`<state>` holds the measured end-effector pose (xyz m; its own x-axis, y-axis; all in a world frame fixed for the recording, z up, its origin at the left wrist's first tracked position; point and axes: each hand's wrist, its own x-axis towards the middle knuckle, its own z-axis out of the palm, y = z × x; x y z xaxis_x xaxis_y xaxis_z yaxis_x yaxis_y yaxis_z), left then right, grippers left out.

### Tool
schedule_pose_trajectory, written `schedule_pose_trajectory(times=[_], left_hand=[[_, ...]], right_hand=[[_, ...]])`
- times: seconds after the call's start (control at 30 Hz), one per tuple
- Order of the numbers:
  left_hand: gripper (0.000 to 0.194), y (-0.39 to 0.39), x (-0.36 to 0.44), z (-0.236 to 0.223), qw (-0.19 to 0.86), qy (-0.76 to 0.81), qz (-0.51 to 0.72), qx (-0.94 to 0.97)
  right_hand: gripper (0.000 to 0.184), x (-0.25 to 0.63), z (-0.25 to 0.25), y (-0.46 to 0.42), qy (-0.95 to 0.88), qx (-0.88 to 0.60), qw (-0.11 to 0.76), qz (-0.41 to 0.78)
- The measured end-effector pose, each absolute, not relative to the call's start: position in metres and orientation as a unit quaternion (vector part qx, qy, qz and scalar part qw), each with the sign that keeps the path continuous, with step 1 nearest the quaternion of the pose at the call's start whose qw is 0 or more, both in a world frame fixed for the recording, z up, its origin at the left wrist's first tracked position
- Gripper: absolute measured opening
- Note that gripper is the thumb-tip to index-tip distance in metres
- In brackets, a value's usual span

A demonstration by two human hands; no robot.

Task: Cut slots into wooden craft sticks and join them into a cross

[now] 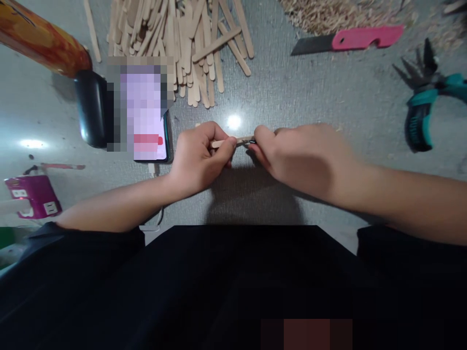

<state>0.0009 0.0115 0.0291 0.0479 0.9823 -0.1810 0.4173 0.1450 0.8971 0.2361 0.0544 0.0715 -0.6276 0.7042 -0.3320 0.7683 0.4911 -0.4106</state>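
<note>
A thin wooden craft stick (218, 144) is pinched between the thumb and fingers of my left hand (199, 155), near the middle of the table. Its right end reaches across the gap toward my right hand (302, 150). My right hand is closed around a small dark metal tool (251, 141), whose tip meets the stick's right end. Most of that tool is hidden inside the fingers, so its kind does not show.
Many craft sticks (199, 53) lie heaped behind my hands. A phone (146, 116), black case (93, 109) and orange cylinder (44, 36) are left. A pink-handled blade (368, 38), wood shavings (328, 17) and teal-handled pliers (419, 116) lie right. A purple power adapter (34, 194) is lower left.
</note>
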Motion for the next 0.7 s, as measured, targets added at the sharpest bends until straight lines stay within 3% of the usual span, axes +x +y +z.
schedule_pose_trajectory(times=[0.13, 0.3, 0.7], left_hand=[[0.028, 0.009, -0.002, 0.024, 0.465, 0.599, 0.322, 0.567], [0.035, 0.005, -0.006, 0.02, 0.477, 0.579, 0.33, 0.573], [0.026, 0.004, -0.002, 0.018, 0.491, 0.564, 0.356, 0.56]], right_hand=[[0.046, 0.237, 0.069, 0.071, 0.873, 0.391, 0.118, -0.266], [0.044, 0.243, 0.061, 0.083, 0.856, 0.392, 0.089, -0.326], [0.048, 0.242, 0.067, 0.098, 0.859, 0.341, 0.12, -0.362]])
